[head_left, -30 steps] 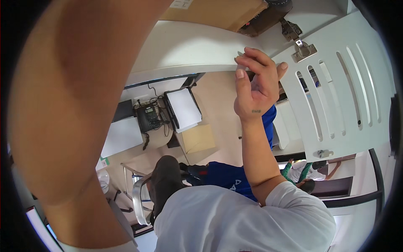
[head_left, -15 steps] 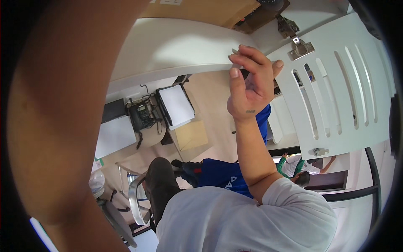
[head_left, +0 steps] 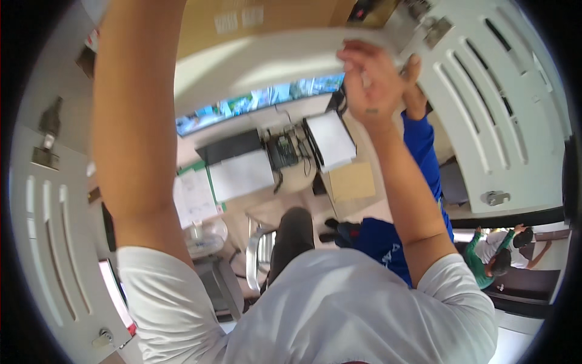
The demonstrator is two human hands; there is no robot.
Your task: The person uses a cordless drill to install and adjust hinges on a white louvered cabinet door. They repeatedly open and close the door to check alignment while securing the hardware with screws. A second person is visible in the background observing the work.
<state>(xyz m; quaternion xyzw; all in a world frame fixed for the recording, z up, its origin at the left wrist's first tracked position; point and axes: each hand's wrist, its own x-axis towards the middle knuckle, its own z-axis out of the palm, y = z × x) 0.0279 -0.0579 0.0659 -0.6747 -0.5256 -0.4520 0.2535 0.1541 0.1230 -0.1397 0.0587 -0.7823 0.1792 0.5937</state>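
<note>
My right hand (head_left: 373, 82) is raised in front of the white cabinet shelf (head_left: 260, 57), slightly blurred. Its fingers are loosely bent and hold nothing. Close behind it, another person's hand (head_left: 413, 73) reaches up from a blue sleeve (head_left: 421, 142). My left arm (head_left: 139, 127) stretches up past the top edge, alongside a brown cardboard box (head_left: 297, 15) on the shelf; the left hand itself is out of sight. Right of the box, a small dark object (head_left: 373, 11) is partly cut off by the picture's edge.
Slotted white cabinet doors stand open at right (head_left: 479, 115) and left (head_left: 45, 242). Under the shelf are a lit screen (head_left: 260, 100), a desk phone (head_left: 282, 151), a paper tray (head_left: 330, 139) and an envelope (head_left: 351, 182). Below are a fan (head_left: 206, 238) and a metal-armed chair (head_left: 257, 255).
My view has shifted left, bringing the screen and left door in. My left arm no longer covers the left side. The blue-sleeved arm now shows beside my right hand, which stays raised.
</note>
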